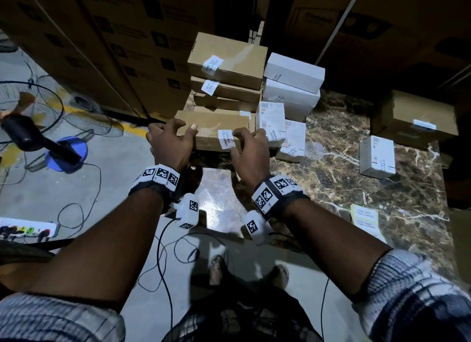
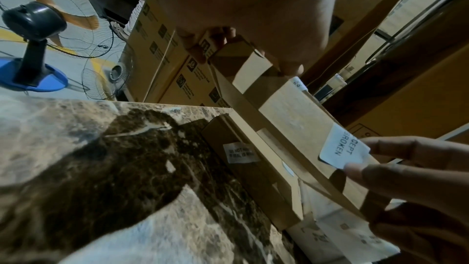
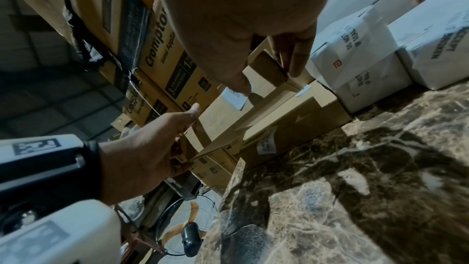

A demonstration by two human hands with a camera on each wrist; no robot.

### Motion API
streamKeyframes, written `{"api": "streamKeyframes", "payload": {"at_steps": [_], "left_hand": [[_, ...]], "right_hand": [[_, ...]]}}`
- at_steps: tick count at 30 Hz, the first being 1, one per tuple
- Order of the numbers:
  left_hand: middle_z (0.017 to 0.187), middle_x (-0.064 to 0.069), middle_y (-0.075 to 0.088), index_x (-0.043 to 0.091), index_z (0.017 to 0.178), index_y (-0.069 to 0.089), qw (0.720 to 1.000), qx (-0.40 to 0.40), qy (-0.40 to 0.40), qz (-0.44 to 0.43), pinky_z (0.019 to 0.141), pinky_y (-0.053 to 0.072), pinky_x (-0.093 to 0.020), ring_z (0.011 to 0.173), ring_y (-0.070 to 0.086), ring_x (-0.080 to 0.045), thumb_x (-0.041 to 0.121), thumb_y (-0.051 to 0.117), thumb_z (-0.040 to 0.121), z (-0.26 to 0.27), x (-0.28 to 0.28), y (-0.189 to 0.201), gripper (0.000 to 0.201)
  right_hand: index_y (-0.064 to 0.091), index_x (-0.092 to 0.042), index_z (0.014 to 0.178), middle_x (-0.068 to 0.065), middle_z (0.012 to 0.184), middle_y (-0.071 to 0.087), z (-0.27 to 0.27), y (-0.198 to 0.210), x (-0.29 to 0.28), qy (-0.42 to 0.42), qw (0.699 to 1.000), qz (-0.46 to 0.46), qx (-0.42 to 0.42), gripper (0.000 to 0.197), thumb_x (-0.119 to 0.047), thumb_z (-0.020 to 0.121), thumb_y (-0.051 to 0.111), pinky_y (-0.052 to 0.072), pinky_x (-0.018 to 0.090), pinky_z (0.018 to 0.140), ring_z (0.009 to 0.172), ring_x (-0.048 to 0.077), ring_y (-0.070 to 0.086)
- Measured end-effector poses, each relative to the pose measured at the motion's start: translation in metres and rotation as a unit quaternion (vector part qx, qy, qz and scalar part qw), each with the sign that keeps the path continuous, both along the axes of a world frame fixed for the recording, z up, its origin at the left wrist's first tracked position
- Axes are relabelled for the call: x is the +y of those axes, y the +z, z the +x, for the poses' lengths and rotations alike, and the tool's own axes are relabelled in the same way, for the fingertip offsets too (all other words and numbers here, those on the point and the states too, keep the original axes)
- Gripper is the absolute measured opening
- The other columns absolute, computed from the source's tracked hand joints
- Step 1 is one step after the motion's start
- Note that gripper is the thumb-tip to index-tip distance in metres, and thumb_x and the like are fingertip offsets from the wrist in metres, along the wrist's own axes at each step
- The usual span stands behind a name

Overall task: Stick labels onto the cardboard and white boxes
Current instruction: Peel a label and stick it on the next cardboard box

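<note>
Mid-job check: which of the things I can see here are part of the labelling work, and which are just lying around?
In the job:
left hand gripping the cardboard box
right hand pinching the label
stacked cardboard boxes
white boxes
label sheet

Lying about:
pedestal fan
power strip
large cartons behind
loose cables on the floor

Label [image 1: 226, 139] text partly under fingertips [image 1: 235, 152].

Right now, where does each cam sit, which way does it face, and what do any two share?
Head: on the head, facing down; both forearms, left hand, right hand, feet.
Left wrist: faces along the palm at the cardboard box; own fingers above.
Right wrist: faces across the marble table; own fingers, left hand.
All share the label.
</note>
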State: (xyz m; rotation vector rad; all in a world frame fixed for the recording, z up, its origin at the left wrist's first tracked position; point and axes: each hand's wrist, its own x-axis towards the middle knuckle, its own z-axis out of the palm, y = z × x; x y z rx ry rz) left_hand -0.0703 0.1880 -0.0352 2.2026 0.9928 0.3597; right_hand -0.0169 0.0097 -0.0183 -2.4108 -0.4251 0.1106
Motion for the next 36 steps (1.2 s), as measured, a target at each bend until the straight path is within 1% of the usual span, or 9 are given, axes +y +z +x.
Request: {"api": "streamKeyframes", "payload": {"at_steps": [4, 8, 14, 18, 24, 30, 32, 34, 36], "left_hand": [[0.125, -0.017, 0.043, 0.024, 0.107, 0.067, 1.000, -0.012, 0.018, -0.008, 0.105, 0.032, -0.036, 0.123, 0.037, -0.036, 0.053, 0.056, 0.090, -0.019, -0.016, 0.006, 0.036], [0.125, -0.019, 0.044, 0.024, 0.101, 0.067, 0.999, 0.016, 0.029, -0.019, 0.108, 0.032, -0.039, 0.126, 0.037, -0.041, 0.054, 0.052, 0.092, -0.038, -0.039, 0.012, 0.035], [0.124, -0.020, 0.046, 0.026, 0.101, 0.067, 0.998, 0.060, -0.003, -0.016, 0.105, 0.039, -0.044, 0.124, 0.041, -0.041, 0.067, 0.046, 0.087, -0.056, -0.096, 0.013, 0.048], [0.125, -0.022, 0.055, 0.036, 0.091, 0.060, 0.993, 0.097, -0.067, -0.029, 0.106, 0.039, -0.044, 0.128, 0.042, -0.038, 0.078, 0.043, 0.077, -0.057, -0.141, 0.009, 0.047], [0.115, -0.014, 0.043, 0.025, 0.110, 0.064, 0.975, 0.139, -0.171, -0.036, 0.097, 0.044, -0.039, 0.116, 0.048, -0.036, 0.066, 0.064, 0.078, -0.046, -0.224, 0.011, 0.052], [0.114, -0.020, 0.060, 0.023, 0.116, 0.060, 0.948, 0.201, -0.247, -0.021, 0.088, 0.036, -0.035, 0.123, 0.039, -0.032, 0.075, 0.053, 0.073, -0.019, -0.274, -0.003, 0.067], [0.114, -0.020, 0.061, 0.023, 0.117, 0.060, 0.944, 0.214, -0.251, -0.006, 0.094, 0.037, -0.038, 0.125, 0.039, -0.032, 0.071, 0.055, 0.078, -0.013, -0.281, -0.008, 0.062], [0.117, -0.017, 0.060, 0.024, 0.115, 0.061, 0.943, 0.220, -0.249, 0.027, 0.099, 0.038, -0.044, 0.126, 0.037, -0.035, 0.073, 0.052, 0.077, -0.009, -0.287, -0.006, 0.063], [0.125, -0.012, 0.053, 0.025, 0.112, 0.065, 0.939, 0.215, -0.256, 0.086, 0.104, 0.036, -0.053, 0.127, 0.039, -0.036, 0.064, 0.057, 0.082, -0.006, -0.296, 0.001, 0.050]], "right_hand": [[0.061, -0.021, 0.121, 0.010, 0.116, 0.046, -0.011, 0.014, -0.018, 0.030, 0.999, -0.007, 0.011, 0.042, -0.015, 0.081, 0.074, 0.054, 0.040, 0.088, 0.110, 0.029, 0.049], [0.062, -0.024, 0.120, 0.012, 0.124, 0.047, -0.023, 0.022, -0.046, 0.057, 0.998, -0.021, 0.032, 0.045, -0.011, 0.079, 0.075, 0.053, 0.040, 0.092, 0.121, 0.031, 0.046], [0.062, -0.027, 0.119, 0.011, 0.123, 0.049, -0.038, 0.017, -0.115, 0.046, 0.997, -0.035, 0.054, 0.047, -0.014, 0.076, 0.075, 0.051, 0.037, 0.091, 0.119, 0.030, 0.046], [0.063, -0.031, 0.117, 0.011, 0.128, 0.049, -0.039, 0.010, -0.171, 0.013, 0.996, -0.039, 0.077, 0.047, -0.014, 0.075, 0.076, 0.053, 0.038, 0.090, 0.118, 0.031, 0.049], [0.064, -0.034, 0.107, 0.014, 0.128, 0.054, -0.034, -0.005, -0.255, -0.044, 0.991, -0.056, 0.109, 0.044, -0.010, 0.071, 0.071, 0.052, 0.032, 0.081, 0.122, 0.031, 0.048], [0.065, -0.032, 0.112, 0.012, 0.120, 0.054, -0.027, -0.016, -0.312, -0.080, 0.982, -0.087, 0.149, 0.045, -0.013, 0.071, 0.071, 0.050, 0.031, 0.075, 0.109, 0.029, 0.054], [0.065, -0.031, 0.112, 0.013, 0.120, 0.054, -0.025, -0.018, -0.324, -0.081, 0.982, -0.084, 0.150, 0.044, -0.015, 0.072, 0.072, 0.047, 0.029, 0.072, 0.108, 0.030, 0.054], [0.065, -0.029, 0.116, 0.014, 0.123, 0.051, -0.024, -0.019, -0.330, -0.076, 0.983, -0.077, 0.146, 0.045, -0.016, 0.074, 0.073, 0.051, 0.032, 0.080, 0.111, 0.031, 0.053], [0.064, -0.027, 0.118, 0.014, 0.124, 0.048, -0.023, -0.018, -0.331, -0.072, 0.983, -0.080, 0.146, 0.045, -0.017, 0.075, 0.073, 0.052, 0.037, 0.088, 0.116, 0.032, 0.050]]}}
